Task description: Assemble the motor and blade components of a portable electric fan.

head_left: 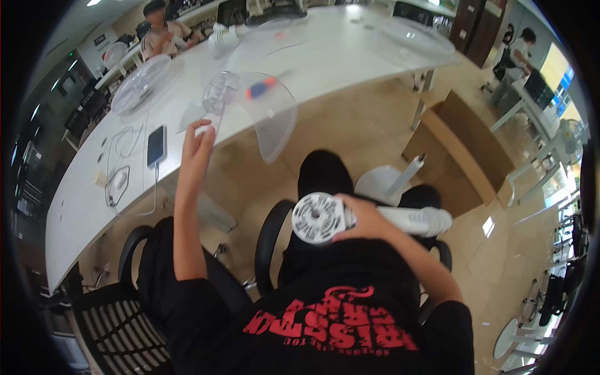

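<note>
My left hand (199, 150) is raised at the near edge of the table, with its fingers closed on a clear plastic fan blade (275, 119). The blade's hub (220, 94) is above my fingertips, and one lobe hangs past the table edge. My right hand (364, 217) grips a white fan motor housing (317, 217) on my lap. Its round slotted face is turned up, and a white tube-like body (415, 220) extends to the right of my hand.
On the white table (337, 56) are a phone (157, 146) with a cable, clear fan guards (140, 84) and a blue-and-orange object (260, 88). A white stand with a round base (378, 182) and an open cardboard box (459, 150) are at the right. Another person (165, 31) sits beyond the table.
</note>
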Available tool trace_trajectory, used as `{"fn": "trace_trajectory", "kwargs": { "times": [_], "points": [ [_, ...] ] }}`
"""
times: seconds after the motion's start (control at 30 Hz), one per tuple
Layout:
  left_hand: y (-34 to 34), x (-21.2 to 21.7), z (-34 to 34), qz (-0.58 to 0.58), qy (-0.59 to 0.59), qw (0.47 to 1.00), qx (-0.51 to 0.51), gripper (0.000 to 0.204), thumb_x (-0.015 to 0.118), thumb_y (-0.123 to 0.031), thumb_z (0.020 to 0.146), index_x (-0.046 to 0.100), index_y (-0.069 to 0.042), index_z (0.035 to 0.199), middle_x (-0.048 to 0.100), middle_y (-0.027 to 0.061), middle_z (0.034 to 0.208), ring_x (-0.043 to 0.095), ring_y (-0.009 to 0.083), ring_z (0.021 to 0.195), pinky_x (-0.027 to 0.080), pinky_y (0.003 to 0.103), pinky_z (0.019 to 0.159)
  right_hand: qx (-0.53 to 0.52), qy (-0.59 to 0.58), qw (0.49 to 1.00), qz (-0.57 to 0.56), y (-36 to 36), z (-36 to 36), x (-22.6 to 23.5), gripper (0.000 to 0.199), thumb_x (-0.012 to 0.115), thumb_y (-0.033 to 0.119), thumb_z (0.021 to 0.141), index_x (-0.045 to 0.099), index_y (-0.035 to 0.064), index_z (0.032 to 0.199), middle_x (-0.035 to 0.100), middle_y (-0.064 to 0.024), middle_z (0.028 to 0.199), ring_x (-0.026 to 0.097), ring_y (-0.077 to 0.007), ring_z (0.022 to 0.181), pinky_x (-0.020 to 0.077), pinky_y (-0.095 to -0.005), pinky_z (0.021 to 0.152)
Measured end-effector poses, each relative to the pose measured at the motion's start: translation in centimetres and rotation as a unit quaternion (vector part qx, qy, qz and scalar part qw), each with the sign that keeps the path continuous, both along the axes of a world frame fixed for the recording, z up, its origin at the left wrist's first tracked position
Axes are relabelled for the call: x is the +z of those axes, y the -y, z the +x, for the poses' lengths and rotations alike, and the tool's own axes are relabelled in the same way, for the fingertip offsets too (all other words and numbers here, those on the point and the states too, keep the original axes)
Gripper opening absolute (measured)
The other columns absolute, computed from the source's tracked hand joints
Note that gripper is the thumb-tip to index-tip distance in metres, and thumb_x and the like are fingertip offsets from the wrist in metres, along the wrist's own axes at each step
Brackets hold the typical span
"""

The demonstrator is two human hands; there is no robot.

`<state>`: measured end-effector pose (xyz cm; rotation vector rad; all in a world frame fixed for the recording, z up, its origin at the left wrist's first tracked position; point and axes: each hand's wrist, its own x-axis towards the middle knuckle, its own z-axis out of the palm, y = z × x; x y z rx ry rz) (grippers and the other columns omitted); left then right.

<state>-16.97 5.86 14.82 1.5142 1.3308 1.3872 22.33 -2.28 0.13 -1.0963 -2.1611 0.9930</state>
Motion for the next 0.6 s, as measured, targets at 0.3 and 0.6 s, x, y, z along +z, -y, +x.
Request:
{"fn": "trace_trajectory", "kwargs": {
  "times": [0.3,0.6],
  "points": [
    [15.7,-8.7,4.2,-0.116,-0.034,0.972,-0.201,0.043,0.08,-0.013,0.093,0.058,-0.005,0.129,0.05,-0.0031,0.083,0.045,0.0062,0.073,0.036,0.024,0.064,-0.022,0.032,0.999,-0.008,-0.7,-0.5,-0.2,0.1,0.095,0.053,0.069,0.056,0.0059,0.148,0.072,-0.0202,0.129,0.068,-0.0396,0.122,0.0521,-0.0435,0.105],
    [17.6,-7.2,5.7,-0.086,-0.159,0.958,-0.223,0.052,0.083,-0.026,0.094,0.055,-0.009,0.135,0.052,0.0033,0.08,0.052,0.0146,0.069,0.042,0.032,0.06,-0.025,-0.013,0.999,-0.029,0.5,-0.7,-1.2,0.1,0.097,0.045,0.07,0.052,0.0092,0.152,0.069,-0.0203,0.137,0.065,-0.0406,0.128,0.0518,-0.0431,0.107]
  ]
}}
